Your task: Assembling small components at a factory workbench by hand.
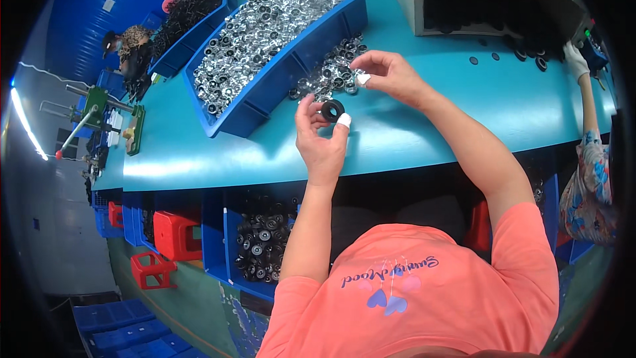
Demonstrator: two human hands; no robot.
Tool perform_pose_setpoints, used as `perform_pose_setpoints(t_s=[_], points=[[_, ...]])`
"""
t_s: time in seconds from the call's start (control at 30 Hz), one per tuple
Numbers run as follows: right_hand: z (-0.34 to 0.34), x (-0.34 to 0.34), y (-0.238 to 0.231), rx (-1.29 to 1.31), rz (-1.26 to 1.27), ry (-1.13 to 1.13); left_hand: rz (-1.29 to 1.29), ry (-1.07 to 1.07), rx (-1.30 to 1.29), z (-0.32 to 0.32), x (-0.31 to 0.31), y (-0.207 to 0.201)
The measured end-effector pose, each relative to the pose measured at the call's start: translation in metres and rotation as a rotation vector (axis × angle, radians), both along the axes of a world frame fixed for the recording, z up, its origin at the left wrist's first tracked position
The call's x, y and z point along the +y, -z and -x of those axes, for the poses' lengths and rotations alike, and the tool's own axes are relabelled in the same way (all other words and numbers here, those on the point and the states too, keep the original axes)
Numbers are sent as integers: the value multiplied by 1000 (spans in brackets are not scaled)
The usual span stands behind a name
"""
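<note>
The left hand [322, 138] is grasping a black rubber ring [332, 110] just before the blue bin [265, 86] of many loose metal parts, the right hand [387, 74] pinches one small metal part [362, 79], not joined yet.

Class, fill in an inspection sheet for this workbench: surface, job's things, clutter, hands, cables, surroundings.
Surface: teal table, glossy.
Job's things: black ring pinched in left hand; right hand picks at loose metal parts beside blue bin of like parts.
Clutter: small black discs lie scattered.
Hands: both bare, white-taped fingertips.
Cables: nothing seen.
Surroundings: another person's gloved hand; red stools; under-table bin of dark parts.
</note>
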State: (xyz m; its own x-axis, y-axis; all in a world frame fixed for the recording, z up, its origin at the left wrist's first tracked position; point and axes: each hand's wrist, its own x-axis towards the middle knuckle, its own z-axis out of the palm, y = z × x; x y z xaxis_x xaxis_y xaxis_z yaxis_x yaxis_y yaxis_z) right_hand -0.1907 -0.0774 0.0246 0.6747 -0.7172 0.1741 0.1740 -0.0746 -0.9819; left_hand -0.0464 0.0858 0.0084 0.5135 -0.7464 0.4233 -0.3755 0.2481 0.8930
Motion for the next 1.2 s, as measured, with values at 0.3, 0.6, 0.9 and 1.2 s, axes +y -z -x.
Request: perform_pose_setpoints(t_s=[0.3, 0.6, 0.9, 1.2], points=[[-1, -3, 6, 138, 48, -75, -40, -79, -179, -3, 0, 5], [-4, 3, 10, 248, 249, -102, -66, -96, -233, -3, 1, 4], [-2, 7, 5, 306, 352, -126, -81, -124, -305, 0, 1, 0], [-1, 10, 1, 309, 345, -141, -92, -125, -309, -1, 2, 0]])
